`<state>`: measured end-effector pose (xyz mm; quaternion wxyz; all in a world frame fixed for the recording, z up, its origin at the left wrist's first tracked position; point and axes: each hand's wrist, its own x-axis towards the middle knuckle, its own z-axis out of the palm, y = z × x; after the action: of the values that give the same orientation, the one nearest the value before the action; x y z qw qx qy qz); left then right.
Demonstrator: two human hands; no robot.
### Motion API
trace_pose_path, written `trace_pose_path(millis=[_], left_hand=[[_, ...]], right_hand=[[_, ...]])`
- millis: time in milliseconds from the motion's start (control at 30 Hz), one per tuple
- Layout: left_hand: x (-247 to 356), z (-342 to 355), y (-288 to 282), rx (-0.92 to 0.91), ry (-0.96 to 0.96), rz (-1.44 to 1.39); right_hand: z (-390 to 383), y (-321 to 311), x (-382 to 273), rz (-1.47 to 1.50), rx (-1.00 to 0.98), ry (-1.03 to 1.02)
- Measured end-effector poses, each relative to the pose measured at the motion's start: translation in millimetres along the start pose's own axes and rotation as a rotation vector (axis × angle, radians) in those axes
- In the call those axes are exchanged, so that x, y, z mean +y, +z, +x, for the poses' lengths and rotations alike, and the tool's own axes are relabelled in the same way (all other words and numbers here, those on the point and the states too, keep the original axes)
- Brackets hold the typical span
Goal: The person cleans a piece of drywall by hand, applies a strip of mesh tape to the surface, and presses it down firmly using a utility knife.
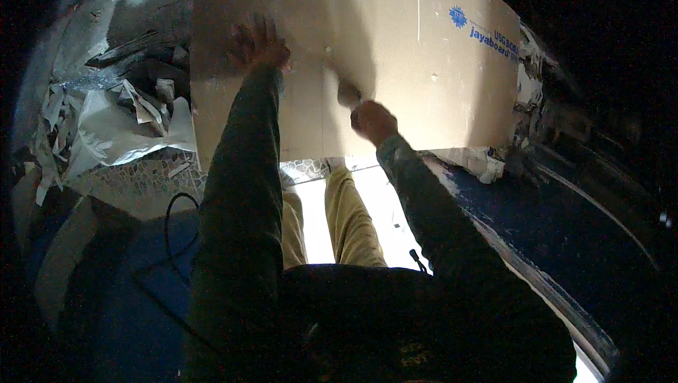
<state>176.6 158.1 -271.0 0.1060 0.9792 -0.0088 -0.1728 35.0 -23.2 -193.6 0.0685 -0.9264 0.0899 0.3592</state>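
- Head view, looking down along both dark-sleeved forearms to a large tan gypsum board [424, 72] standing in front of the person.
- Left hand [258, 44] lies flat on the board's face near its left part, fingers spread wide, holding nothing.
- Right hand [373, 122] is closed around a small tool [347, 93] whose blurred end meets the board's face near its middle; what kind of tool it is cannot be told.
- Blue print sits at the board's upper right, and a white mark near its top edge.
- Torn paper scraps and broken debris [120, 115] are heaped to the left of the board, just beside its left edge.
- A black cable [169, 228] loops across the floor at lower left.
- Tan trouser legs [346, 220] show below the board, between the arms.
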Motion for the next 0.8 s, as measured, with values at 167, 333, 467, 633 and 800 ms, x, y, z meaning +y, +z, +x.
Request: trace_pose_path(millis=[167,333,467,633,800], left_hand=[[19,9,19,0.119,0.013,-0.158],[-20,24,51,0.419,0.230,-0.270],[31,0,-24,-0.391,-0.123,-0.347],[10,-1,-10,0.010,-0.023,0.050],[20,1,-25,-0.025,-0.054,0.085]], right_hand=[[-100,113,40,0.044,-0.101,0.086],[-181,143,27,0.172,-0.389,0.031],[-102,104,86,-0.148,-0.398,-0.345],[69,-70,104,-0.393,0.537,-0.481],[218,-174,108,-2.277,0.975,-0.044]])
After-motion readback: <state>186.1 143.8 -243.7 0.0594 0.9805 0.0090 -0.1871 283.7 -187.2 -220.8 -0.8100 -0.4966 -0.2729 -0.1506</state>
